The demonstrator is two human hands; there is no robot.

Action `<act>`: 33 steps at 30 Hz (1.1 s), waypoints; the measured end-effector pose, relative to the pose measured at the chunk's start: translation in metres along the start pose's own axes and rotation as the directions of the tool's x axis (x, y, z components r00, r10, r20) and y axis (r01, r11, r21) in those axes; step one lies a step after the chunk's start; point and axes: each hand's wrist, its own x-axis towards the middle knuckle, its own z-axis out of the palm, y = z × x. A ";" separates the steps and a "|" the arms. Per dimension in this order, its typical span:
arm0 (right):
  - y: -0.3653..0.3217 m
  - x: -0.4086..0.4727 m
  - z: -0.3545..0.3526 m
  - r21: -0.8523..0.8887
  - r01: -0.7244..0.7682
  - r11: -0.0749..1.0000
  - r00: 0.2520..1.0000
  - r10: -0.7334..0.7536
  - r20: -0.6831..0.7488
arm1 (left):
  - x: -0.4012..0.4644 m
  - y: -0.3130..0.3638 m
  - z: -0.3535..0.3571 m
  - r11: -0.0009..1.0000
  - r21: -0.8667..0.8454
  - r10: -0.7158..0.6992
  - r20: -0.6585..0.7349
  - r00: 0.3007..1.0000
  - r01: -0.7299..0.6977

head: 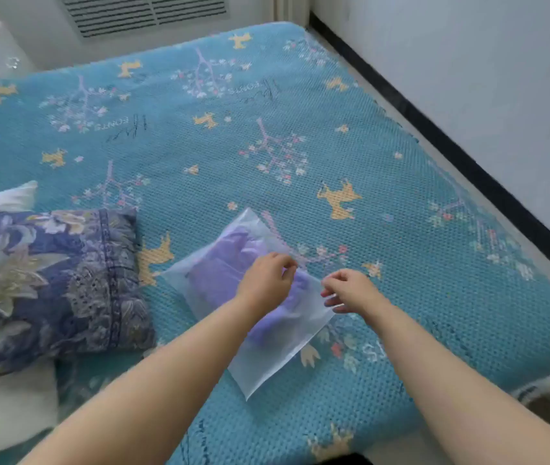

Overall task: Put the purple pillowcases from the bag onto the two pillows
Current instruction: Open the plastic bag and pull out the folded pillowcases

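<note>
A see-through plastic bag [253, 307] lies flat on the bed [401, 263], nearer the bed's bottom edge than its far end, and about halfway across. Inside it you can see the folded purple pillowcases [220, 273] — they have not come out yet.

Both hands are at the bag's right edge. The left hand [267, 273] has its fingers curled and pinched together on that edge. The right hand [350, 290] is just beside it, with its fingertips on the plastic too. It looks like a pinch, but the picture is a bit fuzzy, so that is hard to tell for sure.

Near the bed's left edge sits a pillow with a blue flower cover [49, 283]. A white pillow [8, 407] pokes out under it, and a white corner [8, 196] shows behind.

So this looks like the very first step — getting the bag open. Next, the two hands most likely need to pull the edge apart so the opening gapes wide. Then one hand can hold the bag down while the other reaches in and slides the purple cloth out.
</note>
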 end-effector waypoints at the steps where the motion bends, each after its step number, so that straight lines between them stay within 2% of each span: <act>1: 0.025 0.012 0.010 -0.068 -0.089 0.994 0.993 0.094 0.071 | -0.001 -0.014 0.025 0.998 0.063 0.029 -0.016 0.999 -0.028; 3: 0.072 0.034 0.031 -0.202 -0.254 0.946 0.922 0.300 0.243 | -0.001 -0.043 0.074 0.979 0.198 0.067 -0.050 0.996 -0.056; 5: 0.116 0.050 0.049 -0.288 -0.299 0.910 0.815 0.401 0.419 | -0.004 -0.067 0.115 0.966 0.255 0.060 -0.080 0.995 -0.038; 7: 0.140 0.062 0.059 -0.293 -0.284 0.913 0.790 0.396 0.468 | -0.001 -0.081 0.147 0.959 0.280 0.098 -0.192 0.977 -0.041; 12: 0.153 0.066 0.071 -0.132 -0.230 0.964 0.804 0.265 0.532 | 0.006 -0.095 0.180 0.967 0.251 0.143 -0.366 0.920 -0.050; 15: 0.163 0.060 0.076 -0.029 -0.186 0.982 0.855 0.176 0.487 | 0.009 -0.094 0.186 0.979 0.194 0.148 -0.430 0.891 -0.069; 19: 0.178 0.052 0.082 0.076 -0.065 0.995 0.940 0.035 0.339 | 0.010 -0.093 0.187 0.995 -0.019 0.082 -0.441 0.894 -0.100; 22: 0.188 0.045 0.086 0.104 0.051 0.993 0.969 -0.074 0.234 | 0.000 -0.089 0.182 0.976 -0.102 0.129 -0.451 0.883 -0.195; 25: 0.197 0.041 0.091 0.101 0.142 0.985 0.980 -0.154 0.129 | -0.028 -0.087 0.186 0.976 -0.076 0.158 -0.395 0.905 -0.204; 29: 0.207 0.029 0.098 0.109 0.252 0.962 0.967 -0.256 0.018 | -0.092 -0.093 0.210 0.988 0.112 0.142 -0.425 0.894 -0.103; 31: 0.213 0.022 0.099 0.111 0.277 0.954 0.959 -0.281 0.026 | -0.118 -0.103 0.222 0.987 0.138 0.144 -0.478 0.866 -0.088; 33: 0.215 0.016 0.099 0.115 0.260 0.959 0.959 -0.270 0.082 | -0.134 -0.105 0.225 0.991 0.043 0.130 -0.518 0.845 -0.126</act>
